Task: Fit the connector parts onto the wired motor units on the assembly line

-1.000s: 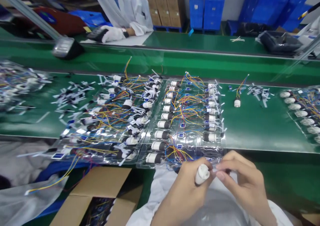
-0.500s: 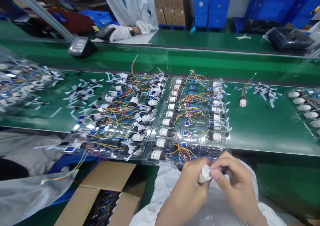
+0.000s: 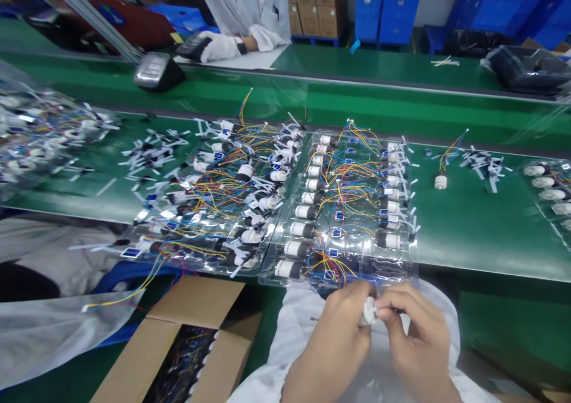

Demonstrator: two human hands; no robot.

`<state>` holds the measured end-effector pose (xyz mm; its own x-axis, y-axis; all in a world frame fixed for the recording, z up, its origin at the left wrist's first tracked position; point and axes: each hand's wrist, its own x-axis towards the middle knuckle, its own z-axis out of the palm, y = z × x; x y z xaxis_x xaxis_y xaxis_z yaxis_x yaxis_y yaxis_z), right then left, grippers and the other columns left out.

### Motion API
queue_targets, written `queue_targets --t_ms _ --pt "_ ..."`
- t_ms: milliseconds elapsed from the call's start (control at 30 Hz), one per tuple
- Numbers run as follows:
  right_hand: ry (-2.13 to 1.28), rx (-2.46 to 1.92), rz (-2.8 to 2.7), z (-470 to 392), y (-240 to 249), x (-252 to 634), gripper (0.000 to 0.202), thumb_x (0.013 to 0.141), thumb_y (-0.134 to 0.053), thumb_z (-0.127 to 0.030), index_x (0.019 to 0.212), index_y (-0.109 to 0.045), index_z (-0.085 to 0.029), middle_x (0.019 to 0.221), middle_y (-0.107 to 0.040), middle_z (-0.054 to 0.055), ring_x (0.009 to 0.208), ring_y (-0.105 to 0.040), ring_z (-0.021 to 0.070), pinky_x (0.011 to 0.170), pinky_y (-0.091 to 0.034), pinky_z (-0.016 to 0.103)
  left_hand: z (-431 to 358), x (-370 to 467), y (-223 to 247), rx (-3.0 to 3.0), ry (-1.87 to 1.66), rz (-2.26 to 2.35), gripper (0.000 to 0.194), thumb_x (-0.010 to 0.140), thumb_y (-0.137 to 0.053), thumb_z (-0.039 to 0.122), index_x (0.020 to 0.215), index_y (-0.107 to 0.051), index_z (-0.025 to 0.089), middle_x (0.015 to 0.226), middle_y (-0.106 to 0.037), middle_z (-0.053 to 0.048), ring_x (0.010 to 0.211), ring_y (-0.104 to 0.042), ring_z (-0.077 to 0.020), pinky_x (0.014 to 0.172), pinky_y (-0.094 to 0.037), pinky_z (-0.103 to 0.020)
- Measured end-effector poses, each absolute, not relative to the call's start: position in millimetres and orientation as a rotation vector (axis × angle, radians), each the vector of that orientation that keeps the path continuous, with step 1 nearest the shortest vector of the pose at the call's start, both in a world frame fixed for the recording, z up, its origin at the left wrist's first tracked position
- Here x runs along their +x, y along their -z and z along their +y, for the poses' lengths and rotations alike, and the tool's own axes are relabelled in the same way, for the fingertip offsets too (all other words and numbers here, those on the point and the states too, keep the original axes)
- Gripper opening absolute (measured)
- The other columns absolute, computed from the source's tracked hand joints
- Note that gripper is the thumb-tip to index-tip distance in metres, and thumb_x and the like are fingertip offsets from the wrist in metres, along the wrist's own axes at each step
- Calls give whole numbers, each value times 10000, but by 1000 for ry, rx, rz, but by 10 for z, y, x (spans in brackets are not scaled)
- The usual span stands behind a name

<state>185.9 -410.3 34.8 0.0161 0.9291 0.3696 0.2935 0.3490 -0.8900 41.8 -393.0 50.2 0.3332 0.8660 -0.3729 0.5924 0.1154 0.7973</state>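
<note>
My left hand (image 3: 341,331) is wrapped round a white cylindrical part (image 3: 369,312), its end face showing between thumb and fingers. Thumb and forefinger of my right hand (image 3: 413,326) are pinched at that end face; anything small between them is hidden. Just beyond my hands lies a clear tray (image 3: 279,283) with two columns of white-and-black cylinders, coloured wires running between them. Left of it, another clear tray (image 3: 263,267) carries similar cylinders with pale strips on top.
A lone wired cylinder (image 3: 441,182) and a pile of strips (image 3: 488,164) lie right. An open carton (image 3: 223,293) stands lower left. Across the bench, a person's gloved hand (image 3: 220,47) rests near a dark device (image 3: 191,47). A grey-topped device (image 3: 156,70) sits on the divider.
The view has shifted slightly, moving the bench scene right and a little up. My left hand still holds the white part; my right fingers have shifted slightly at its end.
</note>
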Motion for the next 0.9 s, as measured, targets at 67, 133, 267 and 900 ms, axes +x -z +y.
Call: queue_targets --t_ms 67,133,267,900 --pt "-657 -1146 -1552 -4097 -368 1851 223 935 -593 -36 880 -701 -223 749 -702 13 634 -659 163 571 -536 251 -3907 420 -537 1617 -208 1408 411 684 -444 -79 942 -610 195 1050 -733 -116 1010 -679 -307 831 -466 -382" --pt "-593 -1130 -1595 -4095 -385 1848 261 915 -576 19 879 -700 -207 742 -713 11 629 -674 148 579 -547 228 -3872 438 -585 1678 -52 1447 501 664 -423 -105 1030 -623 172 1146 -725 -139 1089 -684 -327 877 -494 -410" --pt "-571 -1147 -1661 -4139 -336 1866 292 913 -548 54 865 -697 -193 737 -722 5 633 -687 121 608 -558 188 -3876 498 -586 1792 283 1515 561 702 -424 -142 1143 -628 138 1242 -706 -158 1120 -720 -352 880 -559 -430" --pt "-1130 -1375 -1001 -4202 -335 2176 306 730 -954 -319 981 -787 -267 802 -762 11 667 -748 160 557 -612 173 -4179 263 -425 1349 -625 1241 553 848 -842 364 1357 -651 263 1307 -698 -127 1200 -650 -348 1028 -535 -491"
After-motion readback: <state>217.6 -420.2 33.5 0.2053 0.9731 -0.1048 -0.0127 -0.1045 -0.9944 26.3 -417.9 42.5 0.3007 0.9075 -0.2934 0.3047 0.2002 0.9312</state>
